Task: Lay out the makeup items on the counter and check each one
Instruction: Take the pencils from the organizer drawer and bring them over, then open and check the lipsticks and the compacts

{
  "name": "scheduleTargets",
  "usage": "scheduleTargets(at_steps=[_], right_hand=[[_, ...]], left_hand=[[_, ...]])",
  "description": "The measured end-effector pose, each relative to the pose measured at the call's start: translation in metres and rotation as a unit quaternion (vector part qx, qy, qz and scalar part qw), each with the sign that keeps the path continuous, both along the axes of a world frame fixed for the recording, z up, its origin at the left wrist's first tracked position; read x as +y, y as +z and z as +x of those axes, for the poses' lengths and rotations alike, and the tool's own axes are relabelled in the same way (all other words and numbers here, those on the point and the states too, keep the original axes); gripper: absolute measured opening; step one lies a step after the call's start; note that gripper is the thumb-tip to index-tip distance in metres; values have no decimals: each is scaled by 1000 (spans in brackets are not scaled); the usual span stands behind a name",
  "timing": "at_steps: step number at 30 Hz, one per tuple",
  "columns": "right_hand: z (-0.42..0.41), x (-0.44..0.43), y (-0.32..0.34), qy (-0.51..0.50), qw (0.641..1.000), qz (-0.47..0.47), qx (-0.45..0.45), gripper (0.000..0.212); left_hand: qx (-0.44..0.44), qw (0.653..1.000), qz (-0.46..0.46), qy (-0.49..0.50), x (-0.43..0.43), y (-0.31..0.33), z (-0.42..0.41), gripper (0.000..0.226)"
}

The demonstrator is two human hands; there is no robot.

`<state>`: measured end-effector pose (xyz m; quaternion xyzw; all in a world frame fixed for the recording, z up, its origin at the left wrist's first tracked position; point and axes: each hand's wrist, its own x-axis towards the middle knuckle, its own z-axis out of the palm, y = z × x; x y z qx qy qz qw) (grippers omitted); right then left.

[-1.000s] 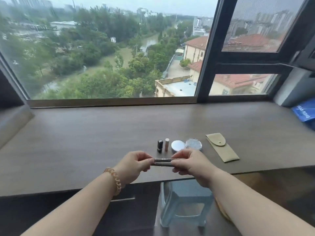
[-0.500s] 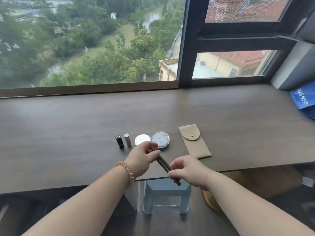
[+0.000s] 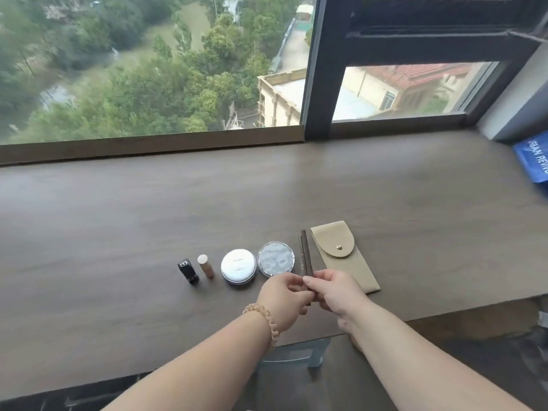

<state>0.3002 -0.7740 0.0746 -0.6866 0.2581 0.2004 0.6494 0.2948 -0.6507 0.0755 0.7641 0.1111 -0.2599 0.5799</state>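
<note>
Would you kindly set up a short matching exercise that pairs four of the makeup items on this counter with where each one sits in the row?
Items:
1. black lipstick
2. white compact
3. brown pencils
4. beige pouch

Places:
A. far right end of the row
B. far left end of the row
C. pinched by both hands, between the clear-lidded compact and the pouch
D. between the tan tube and the clear-lidded compact

Pairs: 1-B, 2-D, 3-C, 4-A
</note>
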Motion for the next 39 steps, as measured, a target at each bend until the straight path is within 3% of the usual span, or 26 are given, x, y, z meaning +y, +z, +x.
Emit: scheduleTargets(at_steps=[3,8,12,17,22,29,39], right_hand=[[12,-3,-13,-12,999,-37,-8,13],[35,-18,-29,31,982,-183,-37,15],[49,-27,-34,126,948,-289,-42,33],[50,-30,-36,221,897,-373,-89,38],[48,-36,-32,265,865,-406,-132,37],[46,-37,-24,309,822,-450,-162,33],[47,19,16,298,826,-403,-259,19]], left_hand=[[18,1000,11,23,-9,-12,14,17],[44,994,74,68,-23,-34,27,21],[11,986,149,70,-32,-41,31,31],[-14,969,214,120,-46,-41,30,19],[-16,950,274,147,-53,-40,26,23],[-27,946,276,169,-52,-33,15,30],[-104,924,289,229,19,4,-11,11]])
